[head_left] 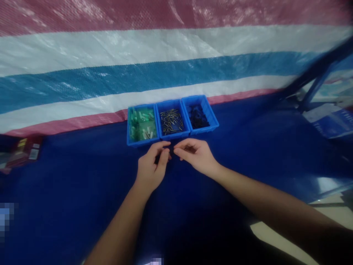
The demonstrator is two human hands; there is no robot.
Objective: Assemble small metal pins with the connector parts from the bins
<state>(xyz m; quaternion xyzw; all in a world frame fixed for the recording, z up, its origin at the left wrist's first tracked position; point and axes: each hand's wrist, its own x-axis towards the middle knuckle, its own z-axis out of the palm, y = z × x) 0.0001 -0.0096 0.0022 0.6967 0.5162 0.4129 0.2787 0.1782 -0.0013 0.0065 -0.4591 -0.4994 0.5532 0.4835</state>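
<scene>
Together, the left hand and right hand meet fingertip to fingertip, pinched on a small dark part too blurred to identify; just beyond sit three blue bins on the blue table.

A small dark part between both hands stays indistinct.

Striped woven tarp behind blue-covered table.
</scene>
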